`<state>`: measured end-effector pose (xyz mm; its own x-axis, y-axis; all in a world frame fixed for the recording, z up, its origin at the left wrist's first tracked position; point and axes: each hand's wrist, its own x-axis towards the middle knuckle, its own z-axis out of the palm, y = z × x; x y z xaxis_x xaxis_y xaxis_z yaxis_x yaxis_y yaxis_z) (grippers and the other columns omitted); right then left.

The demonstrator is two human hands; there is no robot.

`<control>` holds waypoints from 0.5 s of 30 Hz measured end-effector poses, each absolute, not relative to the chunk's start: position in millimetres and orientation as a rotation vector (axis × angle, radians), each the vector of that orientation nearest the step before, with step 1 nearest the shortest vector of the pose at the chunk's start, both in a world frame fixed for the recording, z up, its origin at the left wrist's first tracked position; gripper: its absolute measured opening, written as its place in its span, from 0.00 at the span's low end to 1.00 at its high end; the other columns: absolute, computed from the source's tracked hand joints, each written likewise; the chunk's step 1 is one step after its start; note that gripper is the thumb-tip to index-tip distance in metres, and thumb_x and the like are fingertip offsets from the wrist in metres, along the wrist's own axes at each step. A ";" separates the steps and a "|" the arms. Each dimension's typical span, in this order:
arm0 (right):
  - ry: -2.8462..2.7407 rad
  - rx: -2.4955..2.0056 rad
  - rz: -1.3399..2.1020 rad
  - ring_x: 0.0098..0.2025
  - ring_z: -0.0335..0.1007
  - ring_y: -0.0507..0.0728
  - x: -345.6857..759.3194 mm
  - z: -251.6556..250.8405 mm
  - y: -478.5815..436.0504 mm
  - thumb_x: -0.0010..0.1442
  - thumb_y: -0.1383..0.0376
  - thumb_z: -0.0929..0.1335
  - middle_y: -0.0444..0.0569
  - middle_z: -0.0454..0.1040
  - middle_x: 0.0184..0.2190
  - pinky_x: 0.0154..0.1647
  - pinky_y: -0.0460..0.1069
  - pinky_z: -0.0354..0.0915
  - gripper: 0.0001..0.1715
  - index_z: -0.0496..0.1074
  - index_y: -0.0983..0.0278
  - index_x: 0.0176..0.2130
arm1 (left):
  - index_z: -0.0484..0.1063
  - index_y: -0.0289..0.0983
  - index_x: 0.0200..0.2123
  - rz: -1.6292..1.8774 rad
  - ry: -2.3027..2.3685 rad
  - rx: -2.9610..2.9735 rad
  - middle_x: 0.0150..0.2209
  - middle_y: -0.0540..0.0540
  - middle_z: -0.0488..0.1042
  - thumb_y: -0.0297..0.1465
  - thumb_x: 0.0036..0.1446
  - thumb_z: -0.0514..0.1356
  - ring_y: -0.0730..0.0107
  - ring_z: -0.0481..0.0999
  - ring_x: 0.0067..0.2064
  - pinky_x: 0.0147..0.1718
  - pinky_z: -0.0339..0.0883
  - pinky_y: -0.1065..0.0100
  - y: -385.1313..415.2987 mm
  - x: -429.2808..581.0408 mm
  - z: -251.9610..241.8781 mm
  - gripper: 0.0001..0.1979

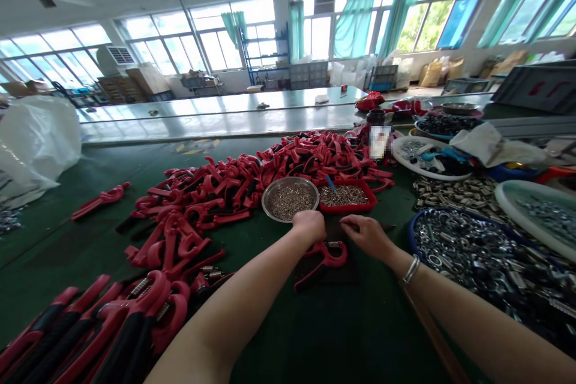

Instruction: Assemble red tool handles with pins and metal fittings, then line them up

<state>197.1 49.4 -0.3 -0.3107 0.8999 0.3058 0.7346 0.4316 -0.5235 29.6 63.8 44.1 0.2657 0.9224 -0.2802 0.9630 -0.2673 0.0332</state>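
My left hand (309, 227) is curled closed at the near rim of a steel bowl (267, 211) full of small metal pieces. Its fingertips are hidden, so what they hold cannot be seen. Just below that hand lies a red hand gripper (335, 260) with a metal spring, on a dark pad (346, 276). To the right, my right hand (366, 237) has thumb and forefinger pinched together; anything between them is too small to make out. A red tray (372, 207) of pin-like metal parts stands just beyond both hands.
Red hand-gripper parts (234, 183) are heaped behind and left of the bowl. Hand grippers with springs (139, 312) lie at the near left. On the right stand a blue-rimmed basin (411, 240) of metal parts and a pale basin (506, 207). A dark-lidded jar (375, 117) stands behind the tray.
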 end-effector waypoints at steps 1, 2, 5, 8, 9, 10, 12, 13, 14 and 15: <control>-2.126 -1.374 0.377 0.35 0.72 0.55 197.8 2.3 51.8 0.56 0.63 0.62 0.47 0.76 0.33 0.36 0.47 0.65 0.12 0.73 0.63 0.36 | 0.74 0.37 0.39 -0.342 1.764 2.327 0.41 0.39 0.74 0.37 0.45 0.61 0.56 0.73 0.43 0.37 0.69 0.62 67.4 33.9 46.5 0.16; -2.124 -1.385 0.357 0.35 0.72 0.55 199.3 4.7 54.2 0.56 0.63 0.62 0.46 0.76 0.33 0.36 0.47 0.65 0.11 0.73 0.63 0.36 | 0.74 0.36 0.39 -0.382 1.755 2.323 0.40 0.37 0.74 0.35 0.44 0.62 0.55 0.74 0.42 0.37 0.69 0.62 70.6 37.3 48.6 0.18; -2.127 -1.453 0.278 0.36 0.72 0.54 205.7 10.8 63.9 0.57 0.64 0.62 0.46 0.76 0.34 0.38 0.46 0.64 0.12 0.72 0.63 0.37 | 0.75 0.34 0.39 -0.478 1.708 2.328 0.42 0.36 0.74 0.33 0.42 0.63 0.54 0.74 0.43 0.37 0.69 0.62 77.3 42.4 53.0 0.17; -2.116 -1.550 0.205 0.39 0.71 0.55 207.8 16.0 83.2 0.58 0.65 0.61 0.49 0.76 0.37 0.41 0.48 0.63 0.13 0.71 0.64 0.40 | 0.75 0.35 0.39 -0.541 1.663 2.340 0.43 0.36 0.74 0.32 0.45 0.61 0.54 0.73 0.44 0.38 0.69 0.61 80.4 41.6 56.6 0.16; -2.113 -1.587 0.186 0.40 0.71 0.56 206.1 17.6 92.3 0.58 0.66 0.61 0.51 0.75 0.38 0.42 0.49 0.63 0.13 0.71 0.65 0.41 | 0.75 0.35 0.39 -0.557 1.647 2.345 0.43 0.37 0.74 0.32 0.45 0.61 0.54 0.73 0.44 0.38 0.69 0.61 80.9 40.7 58.0 0.15; -2.114 -1.625 0.170 0.41 0.70 0.58 203.1 18.9 102.4 0.57 0.66 0.61 0.53 0.75 0.38 0.43 0.50 0.62 0.14 0.71 0.66 0.41 | 0.75 0.36 0.38 -0.571 1.628 2.350 0.43 0.38 0.74 0.33 0.45 0.61 0.54 0.73 0.44 0.39 0.69 0.61 81.2 39.7 59.5 0.15; -2.130 -1.696 0.163 0.42 0.70 0.61 193.4 20.6 124.0 0.55 0.67 0.63 0.57 0.74 0.38 0.42 0.52 0.62 0.13 0.71 0.69 0.41 | 0.75 0.38 0.37 -0.595 1.596 2.359 0.42 0.40 0.74 0.35 0.44 0.62 0.55 0.73 0.44 0.39 0.69 0.61 81.3 37.7 62.7 0.14; -2.142 -1.723 0.168 0.41 0.70 0.62 187.1 20.8 134.4 0.55 0.67 0.64 0.59 0.74 0.36 0.42 0.53 0.62 0.12 0.71 0.70 0.40 | 0.76 0.39 0.36 -0.605 1.588 2.359 0.42 0.40 0.74 0.36 0.43 0.62 0.56 0.73 0.43 0.39 0.69 0.61 81.1 36.8 64.2 0.14; -2.152 -1.743 0.176 0.41 0.70 0.61 180.4 20.4 143.9 0.55 0.67 0.65 0.59 0.74 0.36 0.42 0.53 0.62 0.12 0.71 0.71 0.39 | 0.76 0.39 0.36 -0.614 1.586 2.357 0.42 0.41 0.75 0.36 0.43 0.62 0.57 0.73 0.43 0.39 0.69 0.62 81.0 36.0 65.5 0.14; -2.160 -1.755 0.185 0.40 0.70 0.60 173.7 19.6 152.1 0.56 0.66 0.65 0.57 0.74 0.36 0.42 0.53 0.63 0.12 0.70 0.71 0.40 | 0.76 0.40 0.35 -0.621 1.589 2.354 0.42 0.41 0.74 0.36 0.43 0.63 0.57 0.74 0.42 0.39 0.69 0.62 80.8 35.5 66.5 0.14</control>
<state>173.7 152.1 19.6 -0.1714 0.9674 0.1866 0.9216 0.2243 -0.3167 35.5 80.8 66.5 0.3208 0.8234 -0.4681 0.9225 -0.3836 -0.0424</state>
